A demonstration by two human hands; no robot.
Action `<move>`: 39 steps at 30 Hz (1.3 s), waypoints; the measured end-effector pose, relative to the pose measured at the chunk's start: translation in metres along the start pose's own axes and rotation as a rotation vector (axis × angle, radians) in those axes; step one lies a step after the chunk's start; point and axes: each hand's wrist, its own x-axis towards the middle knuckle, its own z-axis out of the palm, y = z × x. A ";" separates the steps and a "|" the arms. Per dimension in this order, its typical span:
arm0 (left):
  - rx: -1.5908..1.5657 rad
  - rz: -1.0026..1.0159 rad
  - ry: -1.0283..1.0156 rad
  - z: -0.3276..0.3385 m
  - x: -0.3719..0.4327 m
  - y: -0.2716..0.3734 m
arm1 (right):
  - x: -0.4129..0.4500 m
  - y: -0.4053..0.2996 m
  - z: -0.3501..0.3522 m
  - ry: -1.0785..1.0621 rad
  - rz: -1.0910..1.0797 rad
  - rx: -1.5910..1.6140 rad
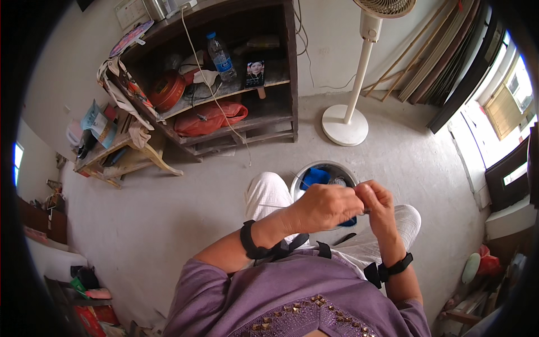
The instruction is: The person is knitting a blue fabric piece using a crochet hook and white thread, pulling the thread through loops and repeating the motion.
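Note:
My left hand (326, 208) is curled with its fingertips against my right hand (377, 200), above a metal basin (294, 185). Thin rods, like knitting needles, stick out from the left hand: one needle (300, 179) slants up over the basin, another needle (271, 205) points left across my knee. Between thumb and fingers the right hand pinches a small dark piece (366, 210), mostly hidden by the fingers. In the basin lie a blue cloth or knitted piece (316, 177) and a ball of grey yarn (339, 181). More blue material (349, 221) shows below the hands.
A white pedestal fan (345, 126) stands beyond the basin. Left of it, a dark wooden cabinet (294, 105) holds a water bottle (223, 61), a propped phone (255, 75) and a red round tin (167, 90). A cable (217, 99) hangs down its front. A low wooden bench (158, 159) stands left.

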 end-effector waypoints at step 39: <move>-0.196 0.182 -0.079 0.029 -0.011 0.006 | -0.004 0.039 0.014 -0.050 0.383 0.579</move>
